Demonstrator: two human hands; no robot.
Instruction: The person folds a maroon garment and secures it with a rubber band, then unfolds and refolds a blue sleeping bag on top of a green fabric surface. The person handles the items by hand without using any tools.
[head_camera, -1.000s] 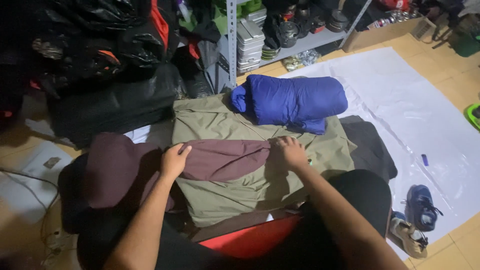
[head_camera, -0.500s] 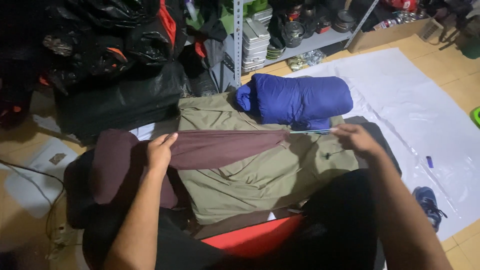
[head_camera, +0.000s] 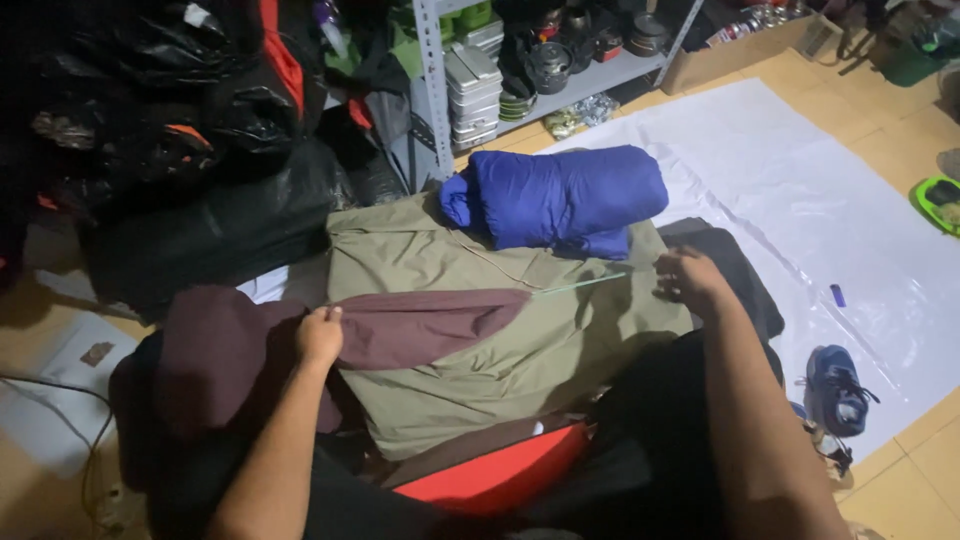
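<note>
Your left hand (head_camera: 319, 338) grips the maroon cloth (head_camera: 420, 325) bunched over the olive jacket (head_camera: 480, 350). Your right hand (head_camera: 688, 278) pinches a thin green cord (head_camera: 580, 285) pulled taut from the cloth's end, w/ blue roll (head_camera: 565, 195) just behind.

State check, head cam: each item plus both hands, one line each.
Maroon cloth: stretched flat over the olive jacket.
Cord: taut from the cloth's tip.
Olive jacket: spread flat.
Blue bundle: rolled, on the jacket's far edge.
Left hand: pinning the cloth.
Right hand: closed at the cord's end.
Blue shoe: on the floor, laced.
</note>
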